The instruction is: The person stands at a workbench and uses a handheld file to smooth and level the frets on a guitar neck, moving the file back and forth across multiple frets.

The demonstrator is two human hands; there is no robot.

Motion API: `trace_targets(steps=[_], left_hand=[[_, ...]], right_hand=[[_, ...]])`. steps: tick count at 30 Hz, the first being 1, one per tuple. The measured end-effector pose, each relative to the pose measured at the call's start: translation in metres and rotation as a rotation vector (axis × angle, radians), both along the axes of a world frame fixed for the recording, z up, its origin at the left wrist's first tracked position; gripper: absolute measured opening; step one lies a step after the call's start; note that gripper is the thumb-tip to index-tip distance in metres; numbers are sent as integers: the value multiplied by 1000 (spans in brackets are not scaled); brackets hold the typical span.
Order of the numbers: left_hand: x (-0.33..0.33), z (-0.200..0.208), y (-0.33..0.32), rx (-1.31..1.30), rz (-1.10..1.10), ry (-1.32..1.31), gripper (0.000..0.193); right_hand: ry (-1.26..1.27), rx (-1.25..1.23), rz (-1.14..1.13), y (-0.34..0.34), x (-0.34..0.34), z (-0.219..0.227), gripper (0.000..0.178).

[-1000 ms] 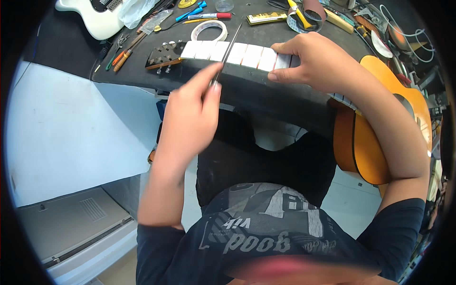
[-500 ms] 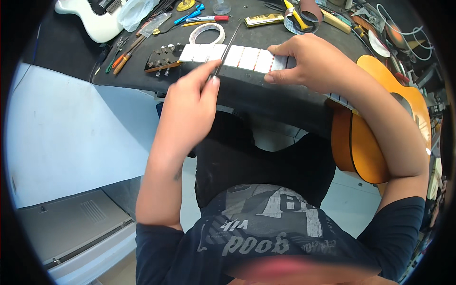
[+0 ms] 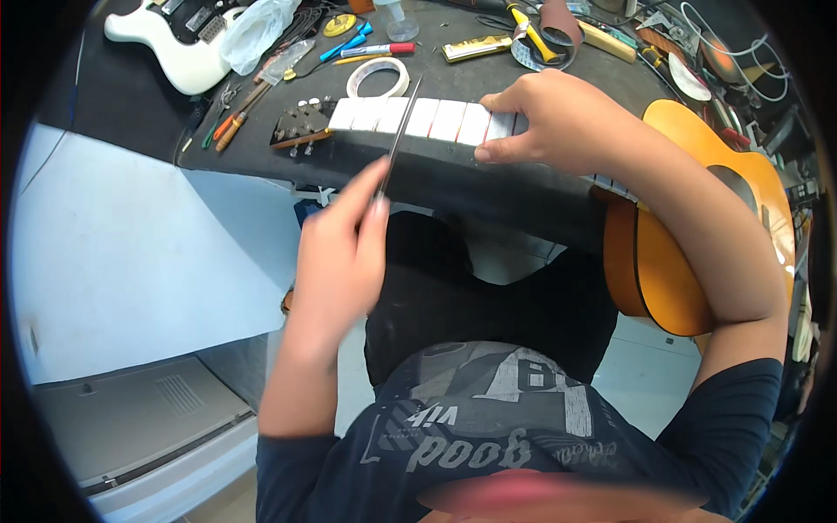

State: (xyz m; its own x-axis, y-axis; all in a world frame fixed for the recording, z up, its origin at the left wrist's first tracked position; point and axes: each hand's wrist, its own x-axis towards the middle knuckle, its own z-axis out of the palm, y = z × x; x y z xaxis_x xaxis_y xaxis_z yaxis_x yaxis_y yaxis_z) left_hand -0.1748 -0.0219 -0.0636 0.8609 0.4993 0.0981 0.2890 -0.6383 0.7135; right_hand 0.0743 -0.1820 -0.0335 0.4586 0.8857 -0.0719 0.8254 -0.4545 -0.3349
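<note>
An orange acoustic guitar [image 3: 697, 227] lies across the dark workbench [image 3: 462, 170], its neck running left to a brown headstock [image 3: 301, 126]. White tape strips [image 3: 423, 118] cover the fretboard. My left hand [image 3: 344, 257] holds a thin metal file [image 3: 401, 131] that slants up across the taped fretboard. My right hand [image 3: 558, 118] presses down on the neck near the body, fingertips on the tape.
A roll of white tape [image 3: 377, 77], markers [image 3: 377, 50], screwdrivers [image 3: 231, 126], a plastic bag [image 3: 253, 30] and a white electric guitar [image 3: 170, 39] lie on the bench behind. A white panel [image 3: 131, 253] stands at the left, with a grey case [image 3: 131, 427] below it.
My left hand has drawn back toward me and lower, sliding the file along across the fretboard. My right hand stays pressed on the neck.
</note>
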Motion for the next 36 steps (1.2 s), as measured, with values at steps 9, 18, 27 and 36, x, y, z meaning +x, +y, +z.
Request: trace_targets(steps=[9, 18, 27, 36], left_hand=[[31, -2, 20, -113, 8, -67, 42], [-50, -20, -5, -122, 47, -88, 46], [1, -13, 10, -140, -13, -57, 46], [-74, -3, -36, -99, 93, -165, 44]], right_hand=[[36, -81, 12, 9, -7, 11, 71], [-22, -80, 73, 13, -9, 10, 72], [26, -93, 19, 2, -5, 12, 71], [-19, -27, 39, 1, -10, 11, 71]])
